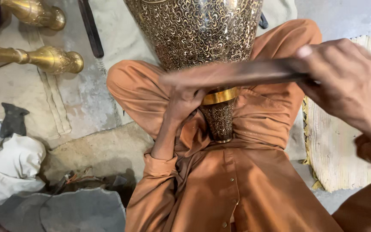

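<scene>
We note the engraved brass vase (pixel 194 34) resting in our lap. Our right hand (pixel 344 81) is closed around a long file (pixel 237 73); our left hand (pixel 185 103) grips its far end, against the vase's neck.

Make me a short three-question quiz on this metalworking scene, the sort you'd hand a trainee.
1. True or false: the engraved brass vase rests across the person's lap.
2. Which hand grips the far end of the long dark tool? A) left hand B) right hand
3. What lies on the floor at upper left?

Key
1. True; it lies between the knees in orange clothing.
2. B; the right hand holds that end, while the left hand is at the vase's neck by the plain gold band.
3. Two plain brass pieces.
</scene>
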Action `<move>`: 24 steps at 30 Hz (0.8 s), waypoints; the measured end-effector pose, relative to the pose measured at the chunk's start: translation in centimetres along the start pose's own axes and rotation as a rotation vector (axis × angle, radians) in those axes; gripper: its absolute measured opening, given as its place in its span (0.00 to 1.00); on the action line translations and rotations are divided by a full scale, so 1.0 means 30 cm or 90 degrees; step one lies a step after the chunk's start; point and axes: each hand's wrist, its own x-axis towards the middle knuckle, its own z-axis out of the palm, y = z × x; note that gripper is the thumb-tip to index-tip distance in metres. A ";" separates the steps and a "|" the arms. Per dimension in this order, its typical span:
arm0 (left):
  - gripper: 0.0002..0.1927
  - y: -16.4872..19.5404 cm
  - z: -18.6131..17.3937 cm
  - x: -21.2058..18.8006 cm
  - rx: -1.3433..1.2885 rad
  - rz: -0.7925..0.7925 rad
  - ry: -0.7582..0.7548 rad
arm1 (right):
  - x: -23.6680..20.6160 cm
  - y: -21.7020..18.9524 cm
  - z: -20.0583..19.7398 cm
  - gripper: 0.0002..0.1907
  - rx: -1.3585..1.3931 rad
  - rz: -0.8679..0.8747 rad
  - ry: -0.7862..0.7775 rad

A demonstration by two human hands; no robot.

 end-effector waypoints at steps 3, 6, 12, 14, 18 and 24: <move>0.07 -0.008 -0.007 -0.003 -0.025 -0.020 -0.024 | 0.000 -0.001 -0.008 0.28 -0.050 -0.006 -0.047; 0.08 -0.014 -0.010 0.003 0.031 0.058 -0.033 | 0.004 -0.001 -0.015 0.27 -0.145 -0.029 -0.051; 0.09 0.001 -0.008 0.011 0.027 0.020 -0.009 | 0.022 -0.001 -0.013 0.27 0.066 0.075 -0.053; 0.10 0.007 -0.012 0.017 0.027 0.051 -0.003 | 0.014 0.004 -0.006 0.28 0.019 0.043 -0.047; 0.10 0.027 -0.023 0.014 -0.060 -0.027 -0.008 | -0.031 0.017 0.009 0.29 0.019 0.028 0.026; 0.12 0.029 -0.022 0.022 0.003 0.086 0.015 | -0.043 0.013 0.013 0.26 0.015 0.049 -0.092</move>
